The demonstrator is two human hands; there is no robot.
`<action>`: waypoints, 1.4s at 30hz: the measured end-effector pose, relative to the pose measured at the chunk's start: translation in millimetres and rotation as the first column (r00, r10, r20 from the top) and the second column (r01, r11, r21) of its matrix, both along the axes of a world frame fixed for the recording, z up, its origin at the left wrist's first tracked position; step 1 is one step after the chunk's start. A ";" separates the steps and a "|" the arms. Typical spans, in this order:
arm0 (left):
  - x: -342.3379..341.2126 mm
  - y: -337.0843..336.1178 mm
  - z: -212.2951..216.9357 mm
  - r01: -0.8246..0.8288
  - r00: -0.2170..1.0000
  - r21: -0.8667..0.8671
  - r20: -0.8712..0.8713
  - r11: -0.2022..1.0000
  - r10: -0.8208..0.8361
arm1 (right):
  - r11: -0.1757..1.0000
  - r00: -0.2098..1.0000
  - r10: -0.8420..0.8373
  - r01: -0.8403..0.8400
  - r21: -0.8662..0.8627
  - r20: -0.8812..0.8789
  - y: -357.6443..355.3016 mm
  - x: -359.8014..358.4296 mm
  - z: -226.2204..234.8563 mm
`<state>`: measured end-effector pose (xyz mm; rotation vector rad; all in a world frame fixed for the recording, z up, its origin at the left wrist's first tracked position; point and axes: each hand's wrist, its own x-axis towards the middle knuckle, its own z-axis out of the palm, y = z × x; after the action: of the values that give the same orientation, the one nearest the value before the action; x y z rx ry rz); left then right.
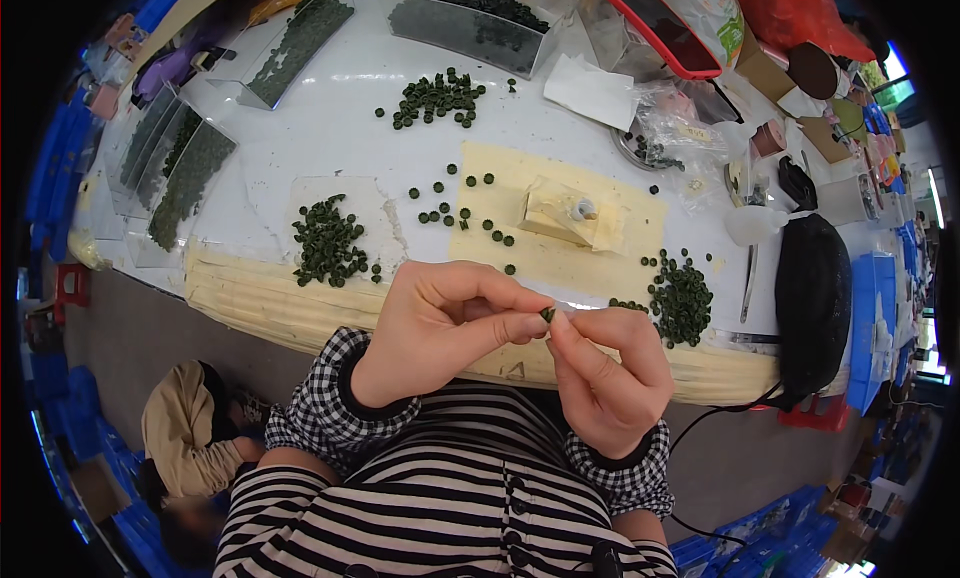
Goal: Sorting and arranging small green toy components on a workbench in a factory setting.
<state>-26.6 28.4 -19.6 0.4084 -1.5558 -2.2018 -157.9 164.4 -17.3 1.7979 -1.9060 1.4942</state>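
Note:
Above the front edge of the table, my left hand (435, 328) and my right hand (612, 368) meet fingertip to fingertip. Thumb and forefinger of each are pinched on one small dark green round piece (547, 315), mostly covered by the fingers. Just beyond them, a block wrapped in cream tape (558, 218) sits on a yellow sheet (490, 158). Several loose green pieces (487, 224) lie to its left. Similar pieces form a heap at the left (330, 243), a heap at the right (682, 303) and a heap farther back (438, 100).
Clear trays of green pieces stand at the back (470, 33) and left (190, 183). A red-framed phone (665, 28), white tissue (590, 91) and plastic bags (680, 138) crowd the far right. A black pouch (815, 308) hangs over the right edge. Another person's leg (180, 418) shows lower left.

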 end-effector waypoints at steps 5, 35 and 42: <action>1.1 -3.4 1.5 0.061 0.997 0.065 0.033 0.996 -0.064 | 0.994 0.969 0.086 -0.099 0.044 0.230 5.0 -4.5 1.7; -3.3 -3.9 -9.8 0.141 0.987 0.342 -0.121 0.929 -0.105 | 0.997 0.996 -0.079 0.078 0.023 0.048 0.2 3.7 7.9; -1.3 -1.4 -5.7 0.093 0.994 0.191 -0.073 0.977 -0.080 | 0.997 0.994 -0.077 0.077 0.002 0.074 -3.0 -0.8 6.6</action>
<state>-27.9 27.1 -25.3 0.3285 -1.3535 -2.4195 -158.7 161.4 -10.7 1.6710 -1.9832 1.5561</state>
